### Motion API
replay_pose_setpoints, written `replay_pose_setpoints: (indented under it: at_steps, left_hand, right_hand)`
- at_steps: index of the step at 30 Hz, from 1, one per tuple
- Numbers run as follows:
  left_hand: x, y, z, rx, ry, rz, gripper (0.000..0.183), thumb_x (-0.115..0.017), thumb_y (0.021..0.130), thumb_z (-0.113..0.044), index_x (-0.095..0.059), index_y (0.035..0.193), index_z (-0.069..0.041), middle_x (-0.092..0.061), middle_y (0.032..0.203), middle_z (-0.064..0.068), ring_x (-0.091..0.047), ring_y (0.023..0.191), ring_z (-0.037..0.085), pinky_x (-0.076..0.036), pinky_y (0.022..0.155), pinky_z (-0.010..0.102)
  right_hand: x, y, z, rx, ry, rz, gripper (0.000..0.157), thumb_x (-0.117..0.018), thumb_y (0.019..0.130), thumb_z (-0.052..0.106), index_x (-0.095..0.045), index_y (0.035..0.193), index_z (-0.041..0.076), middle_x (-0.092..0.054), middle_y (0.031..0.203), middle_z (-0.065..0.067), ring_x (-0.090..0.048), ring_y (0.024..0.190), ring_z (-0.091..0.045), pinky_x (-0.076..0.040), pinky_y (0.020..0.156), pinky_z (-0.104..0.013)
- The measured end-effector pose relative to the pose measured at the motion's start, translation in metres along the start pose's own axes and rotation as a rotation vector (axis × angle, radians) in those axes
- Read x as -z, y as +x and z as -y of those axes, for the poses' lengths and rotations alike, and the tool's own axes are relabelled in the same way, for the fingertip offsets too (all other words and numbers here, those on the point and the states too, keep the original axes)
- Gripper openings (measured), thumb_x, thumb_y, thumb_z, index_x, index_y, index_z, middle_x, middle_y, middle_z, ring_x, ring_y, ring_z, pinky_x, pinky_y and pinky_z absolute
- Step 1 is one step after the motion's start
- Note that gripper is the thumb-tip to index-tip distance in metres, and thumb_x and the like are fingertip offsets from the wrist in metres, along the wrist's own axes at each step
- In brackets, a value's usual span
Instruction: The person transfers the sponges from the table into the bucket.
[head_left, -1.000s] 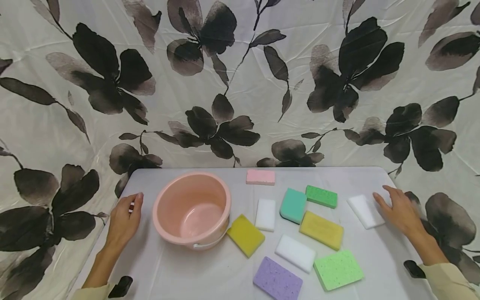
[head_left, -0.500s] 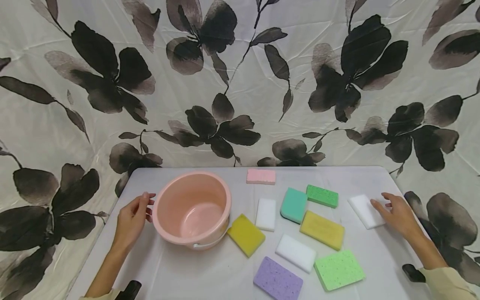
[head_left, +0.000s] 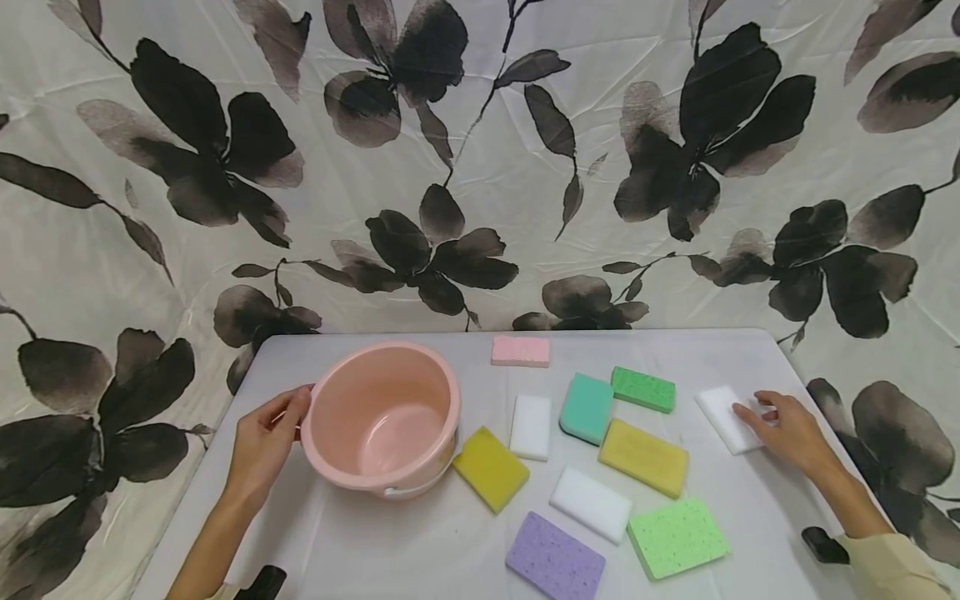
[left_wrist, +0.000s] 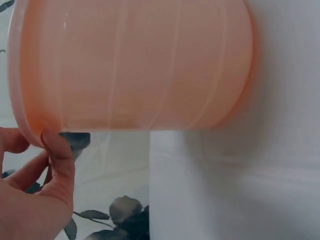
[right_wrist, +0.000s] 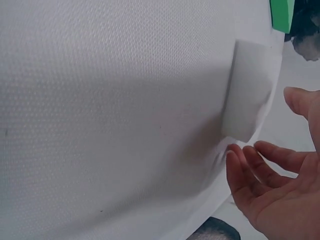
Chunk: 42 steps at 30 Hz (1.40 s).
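Observation:
My left hand is at the left side of a pink plastic bucket that stands upright on the table. In the left wrist view, its thumb and fingers pinch the bucket's rim. At the right side, my right hand hovers by a white sponge, its fingers loosely bent and nothing held. The right wrist view shows the fingertips close to the near end of that white sponge, with the thumb spread apart.
Several sponges lie on the table: pink, teal, green, yellow, olive-yellow, white, another white, light green and purple. A floral cloth hangs behind.
My left hand has moved right from the table's left edge to the bucket's rim and taken hold of it. My right hand has come slightly left and lower over the white sponge.

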<state>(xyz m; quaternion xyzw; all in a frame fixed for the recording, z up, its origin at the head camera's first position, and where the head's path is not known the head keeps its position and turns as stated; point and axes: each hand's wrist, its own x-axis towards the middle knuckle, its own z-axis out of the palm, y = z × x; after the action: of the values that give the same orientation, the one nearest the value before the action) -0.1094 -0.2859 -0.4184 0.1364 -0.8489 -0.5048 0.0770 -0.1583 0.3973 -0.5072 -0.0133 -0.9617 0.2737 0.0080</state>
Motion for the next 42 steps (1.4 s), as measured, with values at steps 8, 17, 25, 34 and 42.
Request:
replay_pose_setpoints:
  at_steps: [8,17,25,34,42]
  left_hand:
    - [0.001,0.0,-0.004,0.018,-0.02,0.036,0.053,-0.062,0.104,-0.039,-0.06,0.143,-0.003,-0.068,0.131,0.001,-0.063,0.09,-0.012,-0.055,0.077,0.011]
    - [0.005,-0.005,-0.003,0.027,-0.056,0.061,0.058,-0.065,0.102,-0.041,-0.059,0.144,-0.001,-0.065,0.116,-0.022,-0.066,0.09,-0.008,-0.057,0.077,0.014]
    - [0.007,-0.001,-0.003,0.019,-0.04,0.108,0.058,-0.066,0.101,-0.04,-0.058,0.144,-0.001,-0.067,0.131,0.005,-0.067,0.089,-0.003,-0.058,0.076,0.017]
    - [0.009,0.004,-0.003,0.041,-0.031,0.151,0.062,-0.067,0.1,-0.044,-0.056,0.146,-0.003,-0.057,0.143,0.021,-0.066,0.09,-0.001,-0.059,0.076,0.019]
    - [0.011,0.005,-0.003,0.044,-0.052,0.173,0.064,-0.068,0.1,-0.042,-0.054,0.146,-0.001,-0.057,0.142,0.021,-0.067,0.09,0.0,-0.06,0.077,0.021]
  right_hand:
    - [0.002,0.0,-0.002,0.0,-0.012,0.031,0.056,-0.065,0.102,0.029,-0.053,0.124,-0.021,-0.057,0.116,-0.041,-0.06,0.1,-0.052,-0.056,0.075,-0.055]
    - [0.0,0.005,0.005,0.001,-0.008,0.051,0.046,-0.07,0.098,0.022,-0.055,0.116,-0.018,-0.061,0.108,-0.037,-0.062,0.097,-0.05,-0.057,0.074,-0.05]
    - [0.01,0.006,0.008,0.022,-0.01,0.061,0.042,-0.072,0.097,0.02,-0.058,0.113,-0.016,-0.065,0.106,-0.036,-0.065,0.099,-0.051,-0.058,0.074,-0.048]
    - [0.028,0.01,0.014,-0.025,0.094,0.188,0.051,-0.074,0.096,0.021,-0.058,0.123,-0.019,-0.069,0.102,-0.021,-0.064,0.083,-0.019,-0.057,0.062,-0.025]
    - [0.038,0.009,0.023,-0.101,0.196,0.255,0.064,-0.074,0.097,0.029,-0.051,0.134,-0.017,-0.064,0.119,-0.029,-0.063,0.092,-0.015,-0.062,0.073,-0.029]
